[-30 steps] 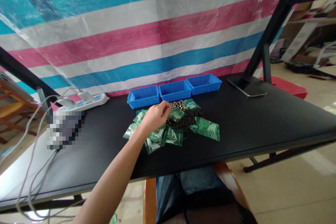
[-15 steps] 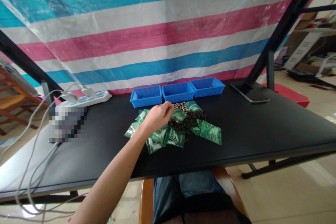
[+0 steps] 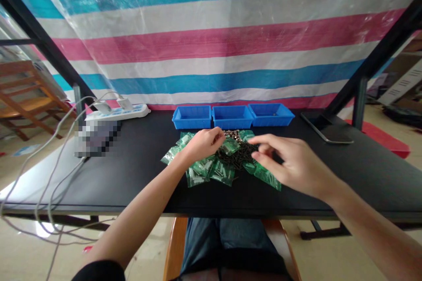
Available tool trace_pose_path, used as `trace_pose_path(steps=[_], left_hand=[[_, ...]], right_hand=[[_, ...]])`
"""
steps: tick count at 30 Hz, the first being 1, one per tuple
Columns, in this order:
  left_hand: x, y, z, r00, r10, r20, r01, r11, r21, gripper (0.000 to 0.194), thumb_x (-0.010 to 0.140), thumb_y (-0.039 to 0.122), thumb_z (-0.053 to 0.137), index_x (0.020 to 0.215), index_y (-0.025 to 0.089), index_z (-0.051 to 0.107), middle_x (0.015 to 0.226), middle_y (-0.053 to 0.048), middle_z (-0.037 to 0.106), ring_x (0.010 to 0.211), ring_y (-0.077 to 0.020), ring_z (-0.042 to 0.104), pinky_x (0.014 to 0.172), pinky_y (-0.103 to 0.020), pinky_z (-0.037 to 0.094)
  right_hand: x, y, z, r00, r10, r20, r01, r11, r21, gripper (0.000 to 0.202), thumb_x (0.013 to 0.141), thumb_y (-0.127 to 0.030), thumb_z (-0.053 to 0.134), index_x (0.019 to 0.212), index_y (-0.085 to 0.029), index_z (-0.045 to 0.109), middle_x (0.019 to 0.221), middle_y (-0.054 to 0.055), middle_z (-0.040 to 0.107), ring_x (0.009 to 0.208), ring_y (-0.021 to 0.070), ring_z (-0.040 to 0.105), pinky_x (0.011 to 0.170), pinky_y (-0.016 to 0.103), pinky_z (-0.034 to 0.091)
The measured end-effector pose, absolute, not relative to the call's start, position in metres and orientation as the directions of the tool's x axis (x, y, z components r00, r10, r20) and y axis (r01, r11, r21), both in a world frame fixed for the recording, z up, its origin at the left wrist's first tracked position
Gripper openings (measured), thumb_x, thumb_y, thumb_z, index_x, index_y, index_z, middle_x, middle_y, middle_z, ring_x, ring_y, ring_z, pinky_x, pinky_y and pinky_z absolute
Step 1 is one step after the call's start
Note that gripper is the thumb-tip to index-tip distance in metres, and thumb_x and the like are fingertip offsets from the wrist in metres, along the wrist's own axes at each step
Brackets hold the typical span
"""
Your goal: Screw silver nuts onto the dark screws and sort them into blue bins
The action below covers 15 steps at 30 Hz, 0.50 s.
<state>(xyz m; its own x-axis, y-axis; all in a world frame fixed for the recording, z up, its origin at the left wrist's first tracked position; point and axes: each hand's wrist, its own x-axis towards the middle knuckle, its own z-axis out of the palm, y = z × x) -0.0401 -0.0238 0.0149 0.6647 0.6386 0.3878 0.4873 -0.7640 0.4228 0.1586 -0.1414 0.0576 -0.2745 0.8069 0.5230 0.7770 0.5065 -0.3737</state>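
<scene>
My left hand (image 3: 205,144) is over the left side of a pile, its fingers curled together. Whatever it may pinch is hidden. Dark screws (image 3: 234,159) lie heaped in the middle of the pile, with small shiny metal pieces (image 3: 232,135) behind them. Around and partly over these are several green plastic packets (image 3: 223,172) with pale pieces inside. To the right of the screws hovers my right hand (image 3: 293,163), thumb and index finger apart, nothing visible between them. It covers part of a green packet (image 3: 268,177) below it.
Behind the pile stand three blue trays in a row: left (image 3: 192,124), middle (image 3: 232,124) and right (image 3: 272,119). A phone (image 3: 328,129) lies at the right. At the left are a power strip (image 3: 133,112), cables (image 3: 67,164) and a blurred-out object (image 3: 97,138).
My right hand has come into view from the right and now hovers by the screws. My left hand stays over the pile, fingers still curled. The camera view has shifted slightly.
</scene>
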Motion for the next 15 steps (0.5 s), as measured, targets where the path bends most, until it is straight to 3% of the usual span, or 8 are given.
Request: trace_pose_path(steps=[5,10,13,15], left_hand=[[-0.039,-0.027,0.018,0.631,0.664,0.401,0.456,-0.736,0.501,0.012,0.084,0.023,0.045,0.08,0.017,0.054,0.066,0.001,0.059,0.057,-0.0103,0.052,0.055,-0.02,0.038],[-0.036,-0.043,0.026,0.514,0.749,0.418,0.503,-0.658,0.56,0.014,0.085,0.024,0.046,0.081,0.016,0.057,0.067,0.001,0.061,0.058,-0.0107,0.055,0.056,-0.021,0.041],[-0.042,-0.073,0.036,0.462,0.777,0.427,0.601,-0.629,0.493,0.014,0.085,0.026,0.048,0.088,0.018,0.06,0.081,-0.003,0.065,0.073,-0.0156,0.059,0.067,-0.026,0.045],[-0.053,-0.096,0.04,0.431,0.799,0.418,0.638,-0.598,0.485,0.019,0.083,0.031,0.055,0.098,0.02,0.06,0.096,-0.006,0.064,0.092,-0.0206,0.058,0.079,-0.03,0.046]], right_hand=[[0.136,-0.071,0.025,-0.379,0.782,0.495,0.783,0.556,-0.278,0.013,0.082,-0.016,0.054,0.092,-0.015,0.061,0.081,0.004,0.062,0.067,0.0144,0.057,0.062,0.024,0.04],[0.131,-0.068,0.021,-0.409,0.701,0.585,0.77,0.609,-0.191,0.016,0.086,-0.018,0.047,0.082,-0.016,0.062,0.074,0.005,0.061,0.066,0.0145,0.054,0.061,0.025,0.036],[0.138,-0.078,0.023,-0.463,0.654,0.598,0.742,0.656,-0.142,0.022,0.088,-0.023,0.044,0.08,-0.016,0.063,0.072,0.005,0.061,0.069,0.0155,0.055,0.063,0.025,0.036],[0.141,-0.081,0.022,-0.458,0.643,0.614,0.712,0.679,-0.18,0.025,0.09,-0.024,0.042,0.079,-0.015,0.064,0.073,0.006,0.062,0.068,0.0148,0.055,0.064,0.025,0.037]])
